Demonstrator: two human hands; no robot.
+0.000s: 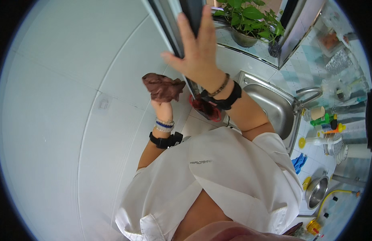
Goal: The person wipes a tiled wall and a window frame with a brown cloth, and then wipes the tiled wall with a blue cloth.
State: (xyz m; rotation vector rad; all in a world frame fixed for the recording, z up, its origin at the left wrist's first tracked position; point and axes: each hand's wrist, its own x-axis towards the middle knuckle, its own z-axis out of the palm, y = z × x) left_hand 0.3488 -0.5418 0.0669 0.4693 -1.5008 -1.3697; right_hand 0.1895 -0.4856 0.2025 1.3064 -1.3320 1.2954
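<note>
My left hand (162, 109) is raised at the left and grips a crumpled brown cloth (163, 87), which hides most of its fingers. Higher up, my right hand (198, 51) lies spread against a tall framed panel (168, 28), a window sash or door edge with grey and dark strips. Its thumb sits at the near edge and its fingers point up over the dark strip. Nothing is seen in that hand. Both wrists carry black straps, and the cloth is held apart from the panel.
Below the panel stands a red-rimmed container (205, 108). On my right is a steel sink (270, 105) with a faucet (309, 92). A potted plant (246, 37) stands on the sill. Bottles (323, 119), a blue cloth (300, 163) and a steel bowl (317, 192) line the counter.
</note>
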